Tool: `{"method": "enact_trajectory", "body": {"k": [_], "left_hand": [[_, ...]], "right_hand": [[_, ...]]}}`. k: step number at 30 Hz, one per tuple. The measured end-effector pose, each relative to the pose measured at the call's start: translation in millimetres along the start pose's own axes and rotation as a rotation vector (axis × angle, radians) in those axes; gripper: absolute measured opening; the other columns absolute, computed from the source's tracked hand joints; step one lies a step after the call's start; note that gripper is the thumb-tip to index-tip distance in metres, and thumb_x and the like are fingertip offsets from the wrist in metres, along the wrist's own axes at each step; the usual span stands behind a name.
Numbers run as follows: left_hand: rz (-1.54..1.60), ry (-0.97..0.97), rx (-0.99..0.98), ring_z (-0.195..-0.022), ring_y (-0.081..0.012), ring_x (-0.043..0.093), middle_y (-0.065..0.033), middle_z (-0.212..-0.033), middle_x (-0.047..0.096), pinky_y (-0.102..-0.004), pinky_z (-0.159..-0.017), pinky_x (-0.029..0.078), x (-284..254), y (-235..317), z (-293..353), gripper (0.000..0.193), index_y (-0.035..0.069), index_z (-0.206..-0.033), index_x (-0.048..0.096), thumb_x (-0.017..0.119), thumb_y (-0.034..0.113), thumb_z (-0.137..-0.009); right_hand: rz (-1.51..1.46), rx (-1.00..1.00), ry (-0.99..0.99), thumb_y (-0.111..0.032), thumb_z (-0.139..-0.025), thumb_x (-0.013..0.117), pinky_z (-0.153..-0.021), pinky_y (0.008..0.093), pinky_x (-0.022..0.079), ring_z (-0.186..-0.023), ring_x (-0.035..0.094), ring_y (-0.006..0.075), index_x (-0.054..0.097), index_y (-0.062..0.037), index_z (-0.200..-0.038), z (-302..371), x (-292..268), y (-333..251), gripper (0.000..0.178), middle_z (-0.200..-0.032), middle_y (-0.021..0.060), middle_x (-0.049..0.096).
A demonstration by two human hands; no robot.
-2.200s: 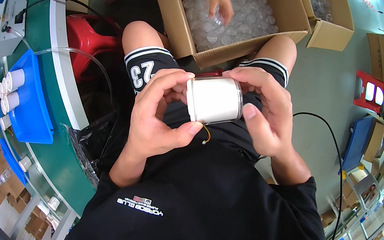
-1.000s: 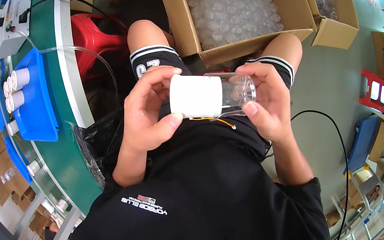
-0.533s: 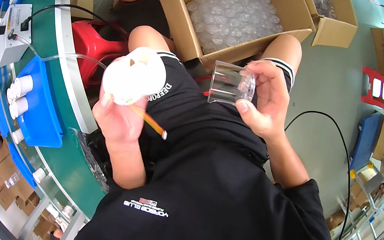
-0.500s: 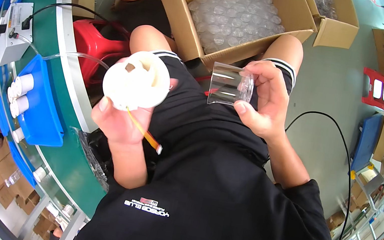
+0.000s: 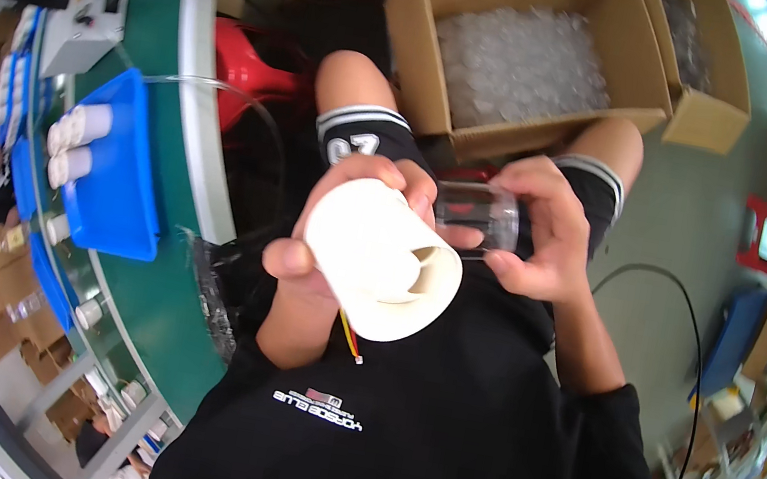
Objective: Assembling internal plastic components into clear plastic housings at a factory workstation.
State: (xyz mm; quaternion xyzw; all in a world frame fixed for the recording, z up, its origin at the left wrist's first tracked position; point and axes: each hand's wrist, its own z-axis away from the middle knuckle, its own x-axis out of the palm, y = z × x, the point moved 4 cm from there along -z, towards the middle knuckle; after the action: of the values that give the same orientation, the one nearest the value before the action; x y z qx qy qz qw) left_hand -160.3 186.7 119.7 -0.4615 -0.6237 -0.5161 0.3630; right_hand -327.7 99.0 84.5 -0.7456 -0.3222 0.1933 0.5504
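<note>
A white plastic cylinder housing (image 5: pixel 352 244) is gripped in my left hand (image 5: pixel 311 217), tilted so its open end points to the lower right. A curved white part shows inside that opening. Thin red and yellow wires (image 5: pixel 350 337) with a small white connector hang beneath it. My right hand (image 5: pixel 552 232) pinches a clear plastic cup (image 5: pixel 479 217) by its right end, lying sideways between the thumb and fingers. The cup's left end is close to the fingers of my left hand, partly behind them; whether they touch it I cannot tell.
A cardboard box (image 5: pixel 629 103) of clear plastic cups (image 5: pixel 524 65) stands beyond my knees, with another box (image 5: pixel 708 116) beside it. At left, a green workbench (image 5: pixel 179 307) carries a blue tray (image 5: pixel 124 186) with white cylinders (image 5: pixel 82 128) and a grey device (image 5: pixel 86 17). A red stool (image 5: pixel 239 73) stands beside it.
My left hand has turned the white housing over and brought it right, toward the clear cup. The cup now sits nearer the left hand's fingers. The whole view has shifted slightly.
</note>
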Motion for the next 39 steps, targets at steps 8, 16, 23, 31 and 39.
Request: {"method": "enact_trajectory", "body": {"k": [8, 16, 23, 31, 39], "left_hand": [[-0.700, 0.626, 0.290, -0.109, -0.0303, 0.059, -0.0175, -0.122, 0.052, -0.0584, -0.103, 0.040, -21.6, 96.1, 73.1, 0.073, 0.001, -0.128, 0.046, 0.072, 0.039, -0.072], [-0.922, 0.840, 0.353, -0.113, -0.0250, 0.055, -0.0148, -0.122, 0.056, -0.0382, -0.100, 0.043, -27.7, 93.0, 95.8, 0.067, -0.004, -0.126, 0.049, 0.072, 0.031, -0.074], [-0.888, 0.884, 0.352, -0.117, -0.0272, 0.054, -0.0154, -0.125, 0.053, -0.0406, -0.101, 0.043, -49.6, 101.0, 91.9, 0.062, -0.005, -0.129, 0.046, 0.066, 0.023, -0.077], [-0.849, 0.982, 0.413, -0.120, -0.0258, 0.052, -0.0135, -0.125, 0.052, -0.0405, -0.105, 0.040, -53.5, 101.0, 73.0, 0.054, -0.004, -0.130, 0.044, 0.059, 0.017, -0.082], [-0.880, 0.965, 0.405, -0.121, -0.0253, 0.051, -0.0139, -0.126, 0.051, -0.0406, -0.106, 0.039, -53.4, 92.0, 71.6, 0.049, -0.004, -0.129, 0.045, 0.056, 0.012, -0.084]], "right_hand": [[-0.851, 0.416, 0.243, -0.018, -0.094, 0.055, -0.079, 0.0313, 0.048, -0.094, 0.059, 0.0160, 0.054, -0.0026, -0.118, -132.3, 57.9, 145.4, 0.029, -0.107, 0.0083, 0.061], [-1.218, 0.679, 0.201, -0.040, -0.086, 0.045, -0.066, 0.0338, 0.045, -0.072, 0.053, 0.0217, 0.054, -0.0044, -0.105, -302.2, 143.1, 229.7, 0.041, -0.091, 0.0121, 0.059], [-1.212, 0.742, 0.132, -0.039, -0.087, 0.043, -0.063, 0.0322, 0.043, -0.069, 0.051, 0.0207, 0.052, -0.0019, -0.102, -303.9, 141.8, 240.8, 0.041, -0.087, 0.0133, 0.057], [-1.454, 0.677, 0.265, -0.042, -0.092, 0.037, -0.062, 0.0311, 0.043, -0.066, 0.047, 0.0205, 0.050, 0.0039, -0.104, -293.6, 139.7, 232.7, 0.049, -0.085, 0.0160, 0.055], [-1.342, 0.869, 0.079, -0.042, -0.095, 0.031, -0.059, 0.0288, 0.042, -0.065, 0.047, 0.0182, 0.049, 0.0042, -0.104, -289.0, 156.1, 231.1, 0.050, -0.085, 0.0146, 0.055]]}}
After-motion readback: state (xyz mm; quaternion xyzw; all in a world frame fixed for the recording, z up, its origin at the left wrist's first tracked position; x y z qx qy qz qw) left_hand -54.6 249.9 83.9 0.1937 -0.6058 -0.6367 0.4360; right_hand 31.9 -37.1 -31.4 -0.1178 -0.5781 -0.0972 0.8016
